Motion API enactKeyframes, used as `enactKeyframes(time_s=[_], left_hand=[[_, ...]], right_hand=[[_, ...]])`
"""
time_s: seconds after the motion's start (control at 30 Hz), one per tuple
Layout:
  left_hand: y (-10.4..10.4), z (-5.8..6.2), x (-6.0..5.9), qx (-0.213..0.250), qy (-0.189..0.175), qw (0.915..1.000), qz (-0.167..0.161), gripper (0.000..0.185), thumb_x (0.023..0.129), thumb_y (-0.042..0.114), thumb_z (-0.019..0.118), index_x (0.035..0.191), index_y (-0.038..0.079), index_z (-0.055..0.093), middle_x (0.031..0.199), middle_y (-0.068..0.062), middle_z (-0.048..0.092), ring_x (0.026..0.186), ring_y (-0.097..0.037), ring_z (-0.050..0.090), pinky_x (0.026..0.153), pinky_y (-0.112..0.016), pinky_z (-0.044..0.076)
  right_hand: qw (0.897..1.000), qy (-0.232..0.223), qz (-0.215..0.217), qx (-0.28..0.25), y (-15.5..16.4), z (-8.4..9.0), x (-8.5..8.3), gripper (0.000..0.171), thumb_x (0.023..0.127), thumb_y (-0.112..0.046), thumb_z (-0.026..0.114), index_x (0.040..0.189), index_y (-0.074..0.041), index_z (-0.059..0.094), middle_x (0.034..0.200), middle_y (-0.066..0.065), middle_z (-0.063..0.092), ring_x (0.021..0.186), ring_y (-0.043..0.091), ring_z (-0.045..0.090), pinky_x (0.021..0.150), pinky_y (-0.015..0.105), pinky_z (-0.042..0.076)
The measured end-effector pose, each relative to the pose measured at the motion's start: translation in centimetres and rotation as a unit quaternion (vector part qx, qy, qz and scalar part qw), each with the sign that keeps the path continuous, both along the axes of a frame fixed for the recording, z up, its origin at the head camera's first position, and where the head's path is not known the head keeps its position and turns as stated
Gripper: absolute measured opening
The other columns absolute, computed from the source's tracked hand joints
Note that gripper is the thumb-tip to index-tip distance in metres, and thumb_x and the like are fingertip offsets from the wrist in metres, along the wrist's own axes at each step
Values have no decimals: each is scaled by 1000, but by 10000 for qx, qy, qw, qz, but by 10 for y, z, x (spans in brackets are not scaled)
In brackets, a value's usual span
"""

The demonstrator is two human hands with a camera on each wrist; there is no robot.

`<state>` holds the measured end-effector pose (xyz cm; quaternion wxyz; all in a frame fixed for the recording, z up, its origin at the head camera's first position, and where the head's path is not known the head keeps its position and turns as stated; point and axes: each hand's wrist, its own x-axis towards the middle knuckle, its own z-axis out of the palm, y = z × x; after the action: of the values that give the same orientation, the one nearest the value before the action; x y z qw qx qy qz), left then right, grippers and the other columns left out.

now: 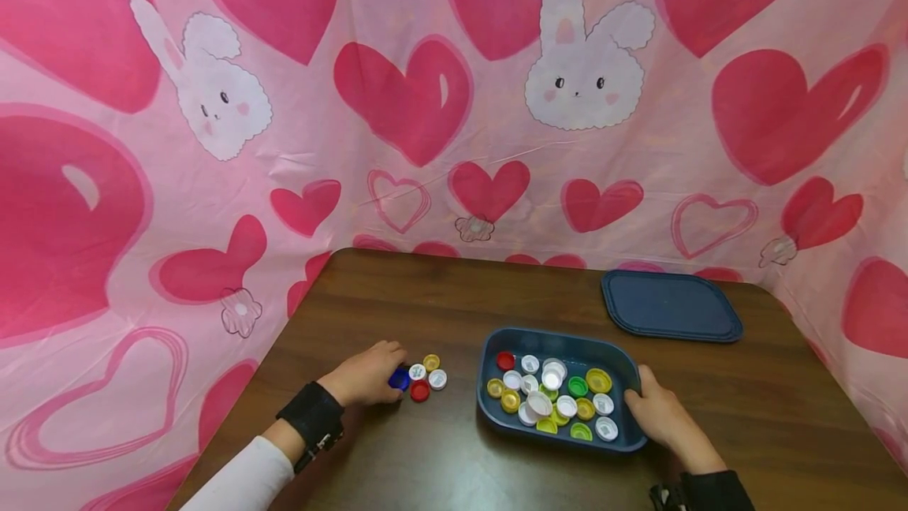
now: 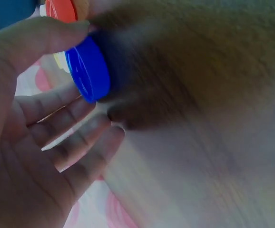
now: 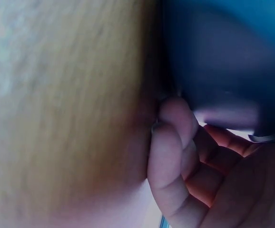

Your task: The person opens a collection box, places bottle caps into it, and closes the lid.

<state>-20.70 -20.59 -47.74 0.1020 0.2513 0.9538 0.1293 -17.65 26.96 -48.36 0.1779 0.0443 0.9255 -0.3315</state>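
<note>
Toward the left of the table, my left hand (image 1: pixel 372 373) pinches a blue bottle cap (image 1: pixel 400 379) between thumb and fingers, low by the tabletop. In the left wrist view the thumb tip lies at the rim of this blue cap (image 2: pixel 95 66), the other fingers spread below. Right beside it are a red cap (image 1: pixel 420 390), a yellow cap (image 1: pixel 431 362) and two white caps (image 1: pixel 437 379). My right hand (image 1: pixel 663 412) grips the right end of a dark blue tray (image 1: pixel 560 441), thumb at the rim; in the right wrist view its fingers (image 3: pixel 166 156) curl against the outer wall.
Inside the tray lie several white, yellow, green and red caps, such as a green cap (image 1: pixel 578 386). A flat dark blue lid (image 1: pixel 670 304) rests at the back right of the brown wooden table (image 1: pixel 454 298). A pink heart-patterned cloth (image 1: pixel 496 132) hangs behind.
</note>
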Motion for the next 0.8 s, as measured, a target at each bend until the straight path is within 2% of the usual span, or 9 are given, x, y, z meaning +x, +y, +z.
enactKeyframes(time_s=[0.1,0.2,0.37,0.5,0.63,0.8], left_hand=[[-1,-1,-3,-22,105,9999,-86,35,78,17,84,108,7,68,103,-4,60,99,-22,58,88,-44,57],[-1,2,-7,14,40,10000,-40,33,76,11,84,104,6,68,99,-4,60,96,-22,60,87,-45,58],[5,17,-16,-115,-50,9999,108,37,79,12,84,111,5,67,104,-6,61,101,-24,61,89,-47,58],[18,29,-21,-292,85,9995,92,46,81,18,84,121,4,65,115,-10,62,110,-26,61,93,-47,57],[36,42,-24,-344,219,9990,-199,52,82,20,84,126,2,63,120,-12,63,114,-28,61,93,-45,57],[65,53,-26,-469,600,9935,-844,44,83,19,83,120,5,65,109,-7,62,103,-22,61,87,-37,59]], right_hand=[[10000,-20,-28,-34,0,0,0,37,102,-17,42,130,6,33,114,34,58,92,32,64,73,43,53],[9999,-100,-51,-73,1,-1,0,39,103,-18,41,132,6,31,115,34,57,91,31,64,71,42,54],[9997,-173,-84,-127,2,-2,0,40,103,-19,41,134,5,30,118,35,56,91,30,64,71,41,54],[9997,-125,-91,-170,2,-2,1,38,103,-19,41,132,5,32,117,35,56,91,31,64,70,41,54],[9999,8,-92,-108,1,-2,2,36,103,-18,42,130,5,34,116,34,58,92,32,64,72,43,53],[9999,134,-62,-37,0,-3,1,37,102,-17,43,131,5,35,117,35,59,94,34,64,76,46,53]])
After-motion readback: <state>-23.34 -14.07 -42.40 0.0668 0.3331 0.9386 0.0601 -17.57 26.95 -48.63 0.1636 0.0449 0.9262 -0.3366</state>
